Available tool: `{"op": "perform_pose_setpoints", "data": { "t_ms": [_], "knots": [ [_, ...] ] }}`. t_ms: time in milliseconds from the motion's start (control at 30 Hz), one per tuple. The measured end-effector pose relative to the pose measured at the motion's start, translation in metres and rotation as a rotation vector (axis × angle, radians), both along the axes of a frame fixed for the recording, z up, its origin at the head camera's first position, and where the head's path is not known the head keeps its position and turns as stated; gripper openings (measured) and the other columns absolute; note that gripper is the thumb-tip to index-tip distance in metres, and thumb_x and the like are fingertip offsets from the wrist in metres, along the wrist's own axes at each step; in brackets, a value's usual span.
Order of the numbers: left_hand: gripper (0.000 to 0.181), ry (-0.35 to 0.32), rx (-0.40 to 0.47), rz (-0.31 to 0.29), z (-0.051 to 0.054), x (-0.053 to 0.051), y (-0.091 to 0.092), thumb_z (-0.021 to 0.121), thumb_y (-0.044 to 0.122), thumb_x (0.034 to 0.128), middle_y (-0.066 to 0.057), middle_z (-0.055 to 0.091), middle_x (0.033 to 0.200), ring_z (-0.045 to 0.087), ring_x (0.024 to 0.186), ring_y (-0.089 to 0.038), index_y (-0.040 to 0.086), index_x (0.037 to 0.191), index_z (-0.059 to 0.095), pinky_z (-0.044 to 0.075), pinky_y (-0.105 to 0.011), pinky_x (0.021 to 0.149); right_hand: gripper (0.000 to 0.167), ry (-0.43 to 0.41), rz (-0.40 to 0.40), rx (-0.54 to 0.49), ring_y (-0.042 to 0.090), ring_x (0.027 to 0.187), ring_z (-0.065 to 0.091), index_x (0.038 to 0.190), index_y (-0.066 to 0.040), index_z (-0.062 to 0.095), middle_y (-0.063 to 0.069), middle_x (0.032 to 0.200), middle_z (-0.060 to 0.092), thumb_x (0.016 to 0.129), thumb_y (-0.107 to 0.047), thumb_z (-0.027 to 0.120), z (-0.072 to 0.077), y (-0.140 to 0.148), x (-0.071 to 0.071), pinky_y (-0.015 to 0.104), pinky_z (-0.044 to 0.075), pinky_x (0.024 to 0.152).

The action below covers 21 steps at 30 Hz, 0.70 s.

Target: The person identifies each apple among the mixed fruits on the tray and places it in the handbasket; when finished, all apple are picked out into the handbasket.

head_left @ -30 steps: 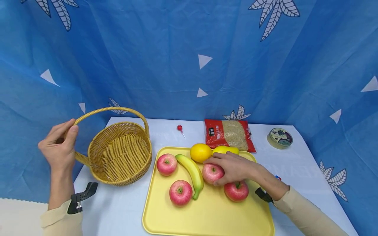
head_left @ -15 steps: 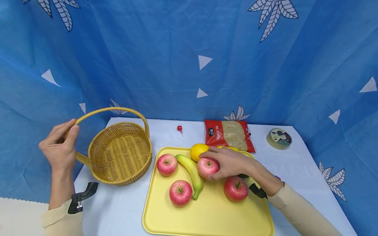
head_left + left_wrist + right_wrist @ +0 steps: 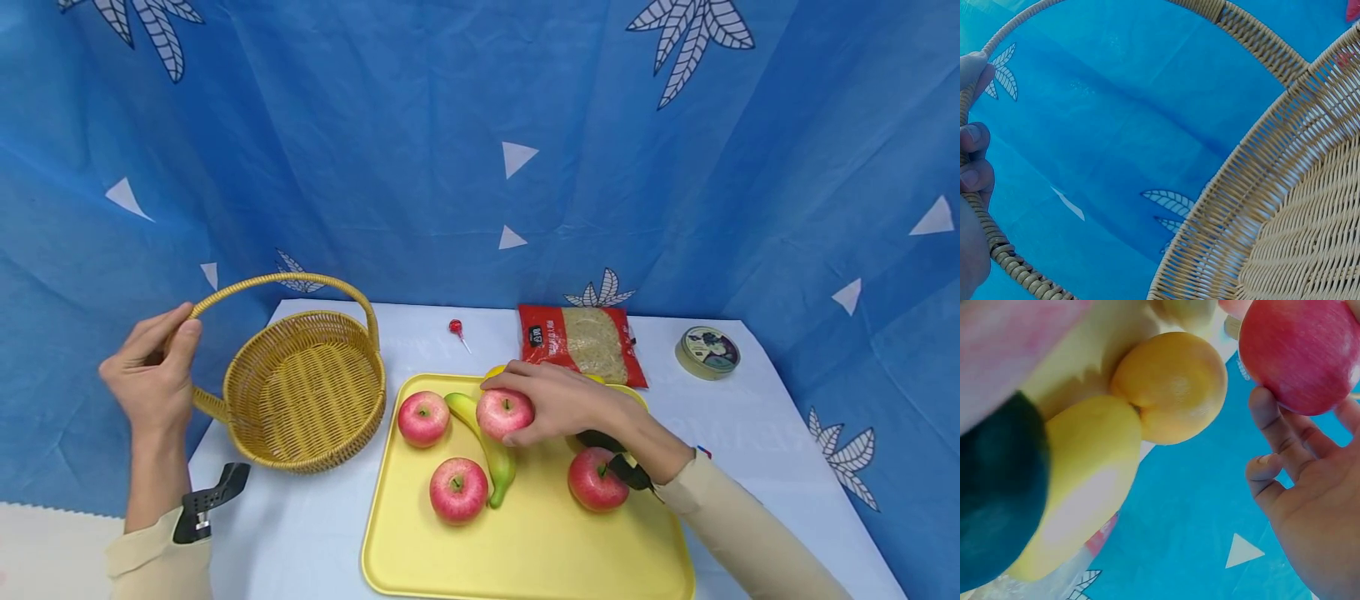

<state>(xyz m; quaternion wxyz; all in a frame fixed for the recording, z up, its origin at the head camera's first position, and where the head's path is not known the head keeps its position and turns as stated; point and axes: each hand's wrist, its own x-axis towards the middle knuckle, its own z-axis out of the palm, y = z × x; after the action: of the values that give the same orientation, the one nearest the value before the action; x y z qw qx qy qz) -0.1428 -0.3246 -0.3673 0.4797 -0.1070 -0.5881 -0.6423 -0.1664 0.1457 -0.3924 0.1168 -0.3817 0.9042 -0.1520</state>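
Note:
My left hand (image 3: 153,362) grips the handle of a wicker basket (image 3: 315,404) at the left; the basket's inside is bare. In my right hand (image 3: 566,400) is a red apple (image 3: 506,414), held above the banana (image 3: 497,467) on the yellow tray (image 3: 540,554). Three other apples lie on that tray, one at the left (image 3: 424,418), one in front (image 3: 458,491), one at the right (image 3: 595,481). The right wrist view shows an orange (image 3: 1172,387), a yellow mango-like fruit (image 3: 1091,481) and a dark green fruit (image 3: 997,494), largely hidden by my hand in the head view.
Behind the tray lies a red packet with a see-through window (image 3: 592,342). A lollipop (image 3: 456,327) is to its left, and a round tin (image 3: 707,352) stands at the right. A blue curtain (image 3: 420,167) hangs behind the white table (image 3: 750,467).
My right hand has lifted the apple and carried it left, from right of the banana to above it. The dark green fruit has come partly into sight. My left hand and the basket stay put.

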Motion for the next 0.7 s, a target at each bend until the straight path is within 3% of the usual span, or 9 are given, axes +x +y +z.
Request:
{"op": "perform_pose_setpoints", "data": {
  "t_ms": [433,700],
  "knots": [
    [0.023,-0.003,0.014,0.006,0.0,-0.001,0.002,0.074,-0.014,0.0823,-0.012,0.076,0.09,0.054,0.066,-0.009,-0.024,0.102,0.067,0.041,-0.014,0.06,0.068,0.02,0.091,-0.011,0.0,0.097,0.054,0.14,-0.038,0.053,-0.016,0.12,0.053,0.079,-0.063,0.072,0.009,-0.024,-0.007,0.025,0.05,0.082],
    [0.022,-0.012,0.015,0.007,-0.001,0.0,0.001,0.073,-0.015,0.0829,-0.011,0.076,0.089,0.049,0.064,-0.01,-0.024,0.102,0.066,0.038,-0.014,0.059,0.072,0.004,0.121,-0.045,0.003,0.099,0.056,0.143,-0.034,0.053,-0.014,0.121,0.053,0.08,-0.062,0.072,0.015,-0.044,-0.015,0.028,0.052,0.083]
  ]
}}
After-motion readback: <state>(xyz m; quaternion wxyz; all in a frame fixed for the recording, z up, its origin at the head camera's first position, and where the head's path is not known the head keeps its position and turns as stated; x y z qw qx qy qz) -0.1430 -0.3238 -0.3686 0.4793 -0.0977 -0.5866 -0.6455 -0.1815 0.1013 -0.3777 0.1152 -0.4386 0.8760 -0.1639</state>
